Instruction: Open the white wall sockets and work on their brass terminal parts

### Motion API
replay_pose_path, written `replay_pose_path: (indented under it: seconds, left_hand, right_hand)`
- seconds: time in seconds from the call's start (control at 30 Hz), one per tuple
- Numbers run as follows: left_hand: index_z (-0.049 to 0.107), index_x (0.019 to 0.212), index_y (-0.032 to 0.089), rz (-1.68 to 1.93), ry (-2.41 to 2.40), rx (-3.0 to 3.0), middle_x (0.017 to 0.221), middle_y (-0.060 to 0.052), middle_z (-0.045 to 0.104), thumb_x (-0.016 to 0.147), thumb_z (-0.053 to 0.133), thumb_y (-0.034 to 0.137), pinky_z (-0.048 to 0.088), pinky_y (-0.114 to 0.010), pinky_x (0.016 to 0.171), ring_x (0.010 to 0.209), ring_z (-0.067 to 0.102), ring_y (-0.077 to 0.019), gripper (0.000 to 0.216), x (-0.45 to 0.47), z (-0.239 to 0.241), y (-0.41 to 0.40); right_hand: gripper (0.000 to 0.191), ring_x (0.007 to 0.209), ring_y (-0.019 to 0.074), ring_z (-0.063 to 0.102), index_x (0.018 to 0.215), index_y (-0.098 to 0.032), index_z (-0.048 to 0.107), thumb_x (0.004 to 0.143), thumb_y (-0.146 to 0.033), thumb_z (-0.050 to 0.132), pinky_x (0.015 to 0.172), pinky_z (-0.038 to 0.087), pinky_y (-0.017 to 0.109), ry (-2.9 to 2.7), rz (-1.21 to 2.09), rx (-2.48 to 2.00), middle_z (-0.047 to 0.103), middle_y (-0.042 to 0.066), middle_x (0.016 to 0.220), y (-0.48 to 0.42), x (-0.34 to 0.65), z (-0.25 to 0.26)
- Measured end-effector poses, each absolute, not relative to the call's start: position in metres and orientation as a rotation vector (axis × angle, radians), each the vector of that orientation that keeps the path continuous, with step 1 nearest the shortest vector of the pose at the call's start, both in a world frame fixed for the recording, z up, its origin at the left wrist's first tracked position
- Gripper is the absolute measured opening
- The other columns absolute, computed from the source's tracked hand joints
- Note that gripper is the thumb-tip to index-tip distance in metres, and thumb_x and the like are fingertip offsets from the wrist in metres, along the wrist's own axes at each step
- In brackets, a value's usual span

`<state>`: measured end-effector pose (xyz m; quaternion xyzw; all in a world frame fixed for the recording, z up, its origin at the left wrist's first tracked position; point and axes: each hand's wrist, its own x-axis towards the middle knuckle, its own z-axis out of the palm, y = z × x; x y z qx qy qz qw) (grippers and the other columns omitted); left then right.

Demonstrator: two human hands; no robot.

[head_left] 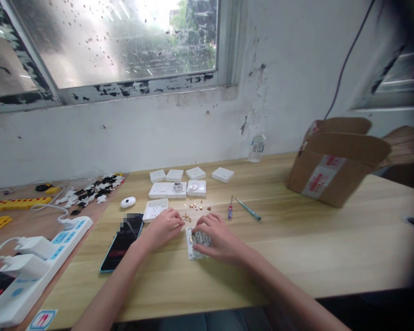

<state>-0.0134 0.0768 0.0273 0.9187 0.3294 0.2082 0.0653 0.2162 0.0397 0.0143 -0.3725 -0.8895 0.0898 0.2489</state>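
My right hand [216,236] lies curled over an opened white socket body [194,242] on the wooden table [296,248], its fingers pressed on the metal parts inside. My left hand [163,226] rests just left of it, fingers bent, pinching a small brass part [185,218] at the fingertips. Loose brass contacts [197,206] are scattered just beyond both hands. A white socket faceplate [155,209] lies by my left hand.
Several white wall sockets [193,174] lie in rows further back. Two screwdrivers [243,209] lie to the right, a phone [122,241] and white earbud case [128,202] to the left. An open cardboard box [334,161] stands right; a power strip [37,266] far left; a water bottle [257,147] by the wall.
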Motion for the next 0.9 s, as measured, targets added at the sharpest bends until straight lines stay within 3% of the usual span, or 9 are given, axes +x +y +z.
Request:
replay_pose_path:
  seconds: [0.33,0.53,0.73,0.9]
  left_hand:
    - [0.066,0.083,0.02,0.581,0.992,2.758,0.084,-0.003,0.065,0.089,0.054,0.021,0.046,-0.032,0.081,0.09,0.055,-0.0193,0.013,-0.0139,0.0162,0.0771]
    - [0.065,0.098,0.021,0.661,1.095,2.739,0.096,-0.005,0.064,0.082,0.062,0.025,0.044,-0.037,0.087,0.098,0.054,-0.0214,0.017,-0.0182,0.0148,0.0742]
    - [0.068,0.082,0.024,0.726,1.21,2.767,0.103,-0.004,0.061,0.081,0.063,0.027,0.028,-0.052,0.102,0.106,0.049,-0.0246,0.007,-0.0184,0.0172,0.0709]
    - [0.07,0.078,0.026,0.68,1.242,2.834,0.108,-0.003,0.06,0.081,0.062,0.026,0.017,-0.056,0.108,0.115,0.045,-0.0259,0.008,-0.0153,0.0181,0.0696]
  right_hand:
    - [0.029,0.1,0.0224,0.051,0.103,-0.025,0.064,0.077,-0.037,0.067,0.099,0.03,0.045,-2.434,0.255,-1.001,0.057,0.006,0.104,0.0384,0.2168,0.0181]
    - [0.025,0.101,0.022,0.052,0.099,-0.026,0.065,0.077,-0.035,0.068,0.098,0.032,0.045,-2.414,0.272,-1.01,0.058,0.006,0.104,0.0393,0.2149,0.0181]
    - [0.024,0.106,0.0223,0.051,0.097,-0.025,0.065,0.077,-0.037,0.068,0.098,0.032,0.045,-2.391,0.272,-0.993,0.057,0.007,0.106,0.0408,0.2147,0.0165]
    - [0.03,0.109,0.0235,0.05,0.102,-0.025,0.064,0.075,-0.038,0.07,0.099,0.031,0.047,-2.417,0.293,-0.998,0.057,0.008,0.11,0.041,0.2163,0.0168]
